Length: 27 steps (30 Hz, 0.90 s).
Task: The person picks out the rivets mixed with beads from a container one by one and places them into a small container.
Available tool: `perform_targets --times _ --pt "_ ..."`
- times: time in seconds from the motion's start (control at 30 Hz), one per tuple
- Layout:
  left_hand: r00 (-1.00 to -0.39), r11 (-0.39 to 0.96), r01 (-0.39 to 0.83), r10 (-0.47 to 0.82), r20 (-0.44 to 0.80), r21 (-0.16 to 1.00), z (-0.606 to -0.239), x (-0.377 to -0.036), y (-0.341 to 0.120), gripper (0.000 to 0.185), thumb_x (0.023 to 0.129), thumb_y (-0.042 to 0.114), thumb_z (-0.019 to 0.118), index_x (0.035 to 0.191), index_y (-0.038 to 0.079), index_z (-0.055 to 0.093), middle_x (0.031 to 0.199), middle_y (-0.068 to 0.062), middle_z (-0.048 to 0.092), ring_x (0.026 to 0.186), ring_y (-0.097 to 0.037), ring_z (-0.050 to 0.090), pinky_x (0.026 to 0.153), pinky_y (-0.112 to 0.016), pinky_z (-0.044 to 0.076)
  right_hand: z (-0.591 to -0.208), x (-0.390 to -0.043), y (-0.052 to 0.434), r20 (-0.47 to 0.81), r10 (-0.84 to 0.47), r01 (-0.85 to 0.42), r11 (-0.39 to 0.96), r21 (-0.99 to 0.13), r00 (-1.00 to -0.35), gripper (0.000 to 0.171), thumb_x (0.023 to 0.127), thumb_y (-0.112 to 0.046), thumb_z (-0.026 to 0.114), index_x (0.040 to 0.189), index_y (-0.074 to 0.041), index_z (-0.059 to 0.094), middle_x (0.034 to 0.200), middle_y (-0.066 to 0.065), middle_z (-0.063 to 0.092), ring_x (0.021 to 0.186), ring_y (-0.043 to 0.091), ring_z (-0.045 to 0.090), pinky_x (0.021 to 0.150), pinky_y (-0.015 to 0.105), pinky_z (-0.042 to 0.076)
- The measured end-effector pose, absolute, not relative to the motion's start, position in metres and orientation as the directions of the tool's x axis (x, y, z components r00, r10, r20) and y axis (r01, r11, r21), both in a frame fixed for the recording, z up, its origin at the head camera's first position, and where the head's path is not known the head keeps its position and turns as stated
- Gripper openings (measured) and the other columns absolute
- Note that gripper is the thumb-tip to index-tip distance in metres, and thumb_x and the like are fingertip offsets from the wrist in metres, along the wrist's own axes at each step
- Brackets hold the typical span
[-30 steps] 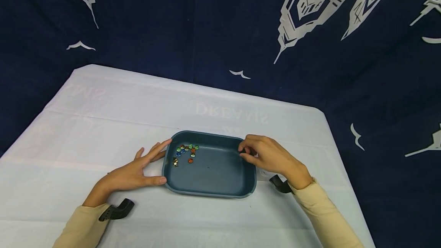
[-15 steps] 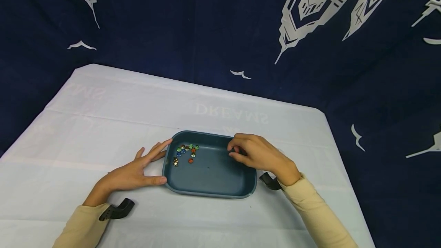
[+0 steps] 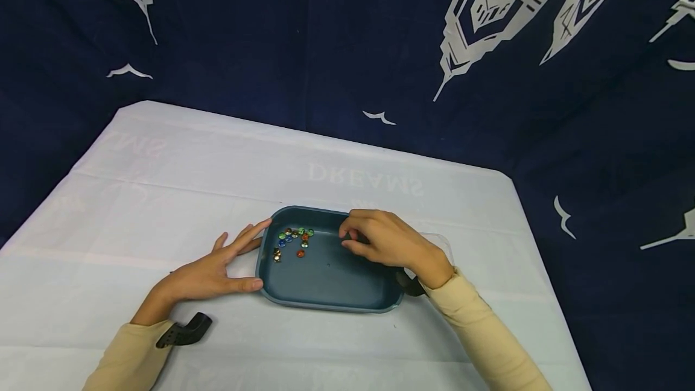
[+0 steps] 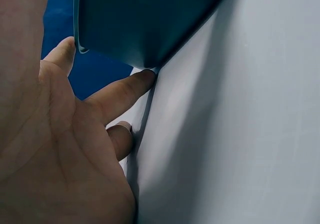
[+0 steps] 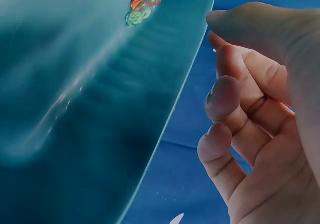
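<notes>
A blue-green rectangular tray [image 3: 336, 282] lies on the white cloth. Several coloured glass marbles [image 3: 295, 234] are grouped in its far left part, with an orange marble [image 3: 300, 253] a little apart. My left hand [image 3: 209, 273] is spread at the tray's left end, thumb and fingertips against it; the left wrist view shows fingers [image 4: 122, 94] reaching the tray wall [image 4: 145, 29]. Over the tray's right half is my right hand [image 3: 382, 237], fingers loosely bent, to the right of the marbles. In the right wrist view nothing shows between its thumb and fingers [image 5: 222, 96].
A clear plastic container [image 3: 446, 246] stands just right of the tray, partly hidden behind the right hand and wrist. White cloth [image 3: 217, 155] covers the table. Behind it hangs a dark blue fabric [image 3: 336, 47] with white prints.
My right hand has moved left from the tray's right edge to over its inside, uncovering part of the clear container. The left hand, tray and marbles have stayed in place.
</notes>
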<state>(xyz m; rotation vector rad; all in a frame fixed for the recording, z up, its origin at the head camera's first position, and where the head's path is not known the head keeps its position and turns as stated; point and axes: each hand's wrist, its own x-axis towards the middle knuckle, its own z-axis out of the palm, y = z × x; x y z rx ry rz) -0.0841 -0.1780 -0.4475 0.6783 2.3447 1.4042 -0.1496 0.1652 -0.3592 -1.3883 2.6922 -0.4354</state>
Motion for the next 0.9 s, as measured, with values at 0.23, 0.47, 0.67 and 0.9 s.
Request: perform_targets --times 0.23,0.47,0.67,0.9 --pt "-0.829 0.396 0.247 0.559 -0.018 0.885 -0.447 -0.084 -0.178 0.102 0.087 0.032 0.080 0.161 0.036 0.010 0.160 -0.016 0.035 0.150 -0.042 0.026 0.112 -0.072 -0.017 -0.360 -0.149 0.153 0.029 -0.817 -0.782 0.541 -0.309 -0.576 0.011 0.095 -0.021 0.070 0.102 -0.012 0.073 0.084 -0.008 0.056 0.073 0.004 0.051 0.068 0.020 0.047" --pt "-0.828 0.396 0.247 0.561 -0.019 0.884 -0.447 -0.085 -0.177 0.100 0.088 0.033 0.079 0.161 0.036 0.012 0.157 -0.019 0.038 0.154 -0.046 0.000 0.112 -0.072 -0.019 -0.362 -0.150 0.139 0.022 -0.841 -0.807 0.510 -0.298 -0.540 0.011 0.096 -0.020 0.069 0.103 -0.013 0.074 0.084 -0.009 0.055 0.072 0.003 0.050 0.067 0.019 0.046" --pt "-0.827 0.402 0.247 0.561 -0.024 0.882 -0.447 -0.084 -0.178 0.101 0.087 0.033 0.079 0.161 0.037 0.010 0.158 -0.016 0.038 0.155 -0.042 -0.003 0.112 -0.072 -0.017 -0.365 -0.149 0.123 0.004 -0.869 -0.832 0.471 -0.294 -0.494 0.012 0.096 -0.020 0.069 0.104 -0.014 0.075 0.084 -0.008 0.056 0.070 0.003 0.050 0.066 0.019 0.046" --pt "-0.826 0.405 0.237 0.562 -0.035 0.883 -0.448 -0.084 -0.179 0.101 0.087 0.033 0.079 0.161 0.038 0.009 0.159 -0.015 0.037 0.155 -0.042 -0.004 0.113 -0.071 -0.017 -0.373 -0.148 0.107 -0.025 -0.888 -0.841 0.443 -0.311 -0.458 0.012 0.096 -0.021 0.069 0.105 -0.017 0.075 0.085 -0.008 0.057 0.072 0.002 0.050 0.066 0.016 0.044"
